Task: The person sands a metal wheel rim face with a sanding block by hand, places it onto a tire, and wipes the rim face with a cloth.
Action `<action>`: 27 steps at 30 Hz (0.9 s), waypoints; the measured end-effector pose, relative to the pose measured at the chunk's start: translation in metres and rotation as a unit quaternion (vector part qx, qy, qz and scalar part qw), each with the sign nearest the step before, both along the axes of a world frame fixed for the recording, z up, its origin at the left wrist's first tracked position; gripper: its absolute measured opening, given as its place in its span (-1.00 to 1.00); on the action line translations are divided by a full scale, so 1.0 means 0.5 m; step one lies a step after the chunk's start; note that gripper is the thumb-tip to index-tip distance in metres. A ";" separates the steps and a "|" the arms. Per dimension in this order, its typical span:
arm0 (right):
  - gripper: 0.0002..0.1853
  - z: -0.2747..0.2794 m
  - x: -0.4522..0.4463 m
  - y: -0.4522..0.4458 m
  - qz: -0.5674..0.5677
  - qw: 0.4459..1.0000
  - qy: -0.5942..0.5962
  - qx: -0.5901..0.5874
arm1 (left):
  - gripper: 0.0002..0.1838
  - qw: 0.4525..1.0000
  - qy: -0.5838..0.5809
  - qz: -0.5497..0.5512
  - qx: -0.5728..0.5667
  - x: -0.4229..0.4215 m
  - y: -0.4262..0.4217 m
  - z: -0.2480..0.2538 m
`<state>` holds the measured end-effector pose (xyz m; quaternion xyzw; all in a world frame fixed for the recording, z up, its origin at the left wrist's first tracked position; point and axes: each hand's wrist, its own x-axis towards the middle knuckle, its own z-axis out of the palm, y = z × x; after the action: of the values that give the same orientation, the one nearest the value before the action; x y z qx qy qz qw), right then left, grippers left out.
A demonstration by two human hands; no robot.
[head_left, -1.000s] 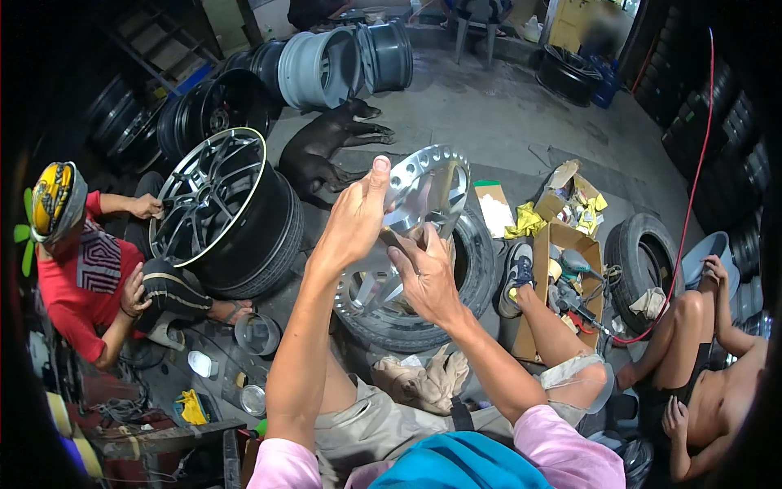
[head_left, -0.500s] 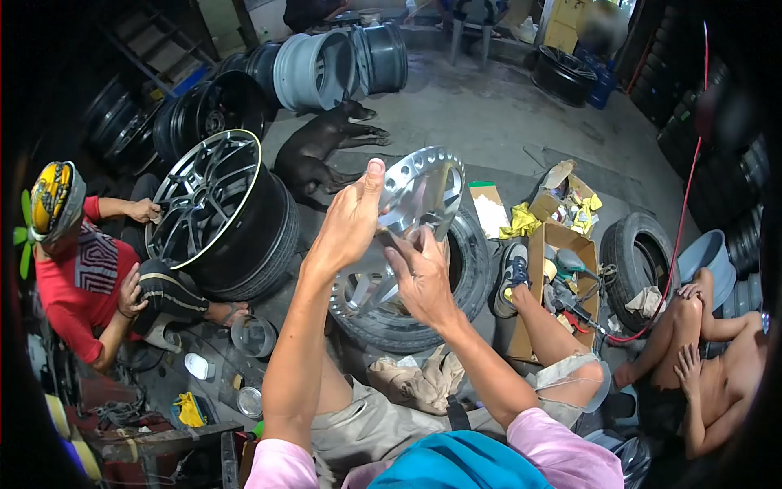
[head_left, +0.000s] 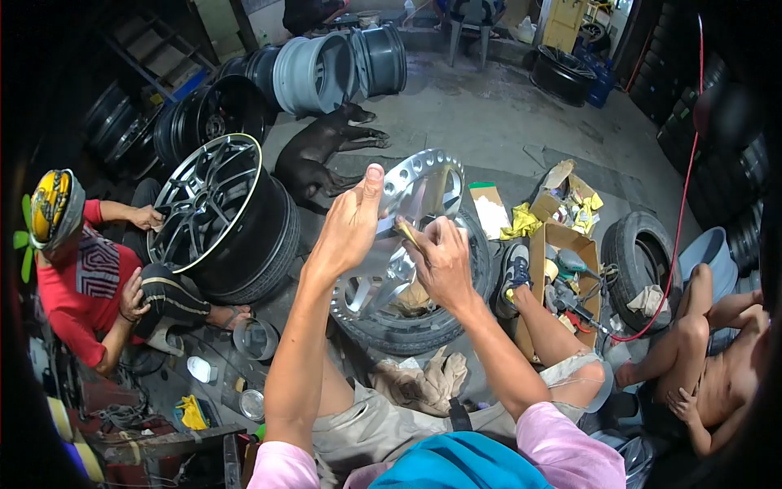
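Note:
A silver spoked wheel face (head_left: 397,186), its rim lined with small holes, stands tilted in front of me over a tire (head_left: 379,336) lying flat. My left hand (head_left: 352,220) is closed on the wheel face's left side, thumb pointing up. With my right hand (head_left: 446,265) I pinch a small folded piece of sandpaper (head_left: 406,231), tan on one side, against a spoke near the middle. My fingers partly hide the sandpaper. Below the tire, a crumpled beige cloth (head_left: 419,381) lies between my legs.
At left, a person in a red shirt (head_left: 102,301) touches a large black wheel (head_left: 216,204). A black dog (head_left: 314,155) lies beyond. To the right are a cardboard box (head_left: 533,253) of tools, another tire (head_left: 639,261), a red hose (head_left: 688,187) and a seated person (head_left: 725,375).
My right hand has shifted slightly right and turned, showing the sandpaper's tan side. My left hand and the wheel face stay nearly still. The person at right has moved their arms.

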<state>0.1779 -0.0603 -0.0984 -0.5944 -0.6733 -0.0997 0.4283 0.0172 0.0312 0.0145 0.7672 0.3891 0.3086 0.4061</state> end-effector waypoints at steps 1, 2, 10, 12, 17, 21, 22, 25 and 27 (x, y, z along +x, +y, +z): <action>-0.53 0.002 0.006 0.002 -0.008 0.999 -0.030 0.009 | -0.03 1.000 0.001 -0.001 -0.001 -0.001 0.000 0.002; -0.53 0.004 0.009 0.005 -0.009 0.999 -0.029 0.008 | -0.03 1.000 0.011 -0.003 -0.006 -0.001 0.001 0.006; -0.47 0.006 0.026 0.010 -0.009 0.999 -0.048 0.007 | 0.00 1.000 -0.003 -0.003 -0.001 -0.001 -0.006 0.006; -0.44 0.023 0.051 0.029 -0.027 0.994 -0.100 0.043 | -0.01 1.000 0.011 0.000 -0.015 0.000 -0.006 0.010; -0.43 0.001 0.047 0.032 -0.033 0.991 -0.116 0.055 | -0.01 1.000 0.006 0.013 0.007 0.003 -0.002 0.004; -0.50 0.022 0.062 0.037 -0.039 0.989 -0.125 0.063 | -0.01 1.000 0.001 0.004 0.010 0.001 0.005 -0.010; -0.50 0.034 0.073 0.045 -0.039 0.989 -0.125 0.063 | -0.01 1.000 0.001 0.004 0.010 0.001 0.001 -0.009; -0.48 0.057 0.087 0.057 -0.060 0.989 -0.120 0.068 | -0.03 1.000 -0.009 0.013 0.009 0.002 -0.001 -0.003; -0.49 0.035 0.067 0.042 -0.044 0.990 -0.119 0.060 | -0.05 1.000 0.003 0.004 0.009 0.001 0.005 -0.005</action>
<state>0.2114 -0.0391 -0.0808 -0.5802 -0.6857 -0.2288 0.3752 0.0179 0.0338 0.0121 0.7701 0.3904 0.3117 0.3966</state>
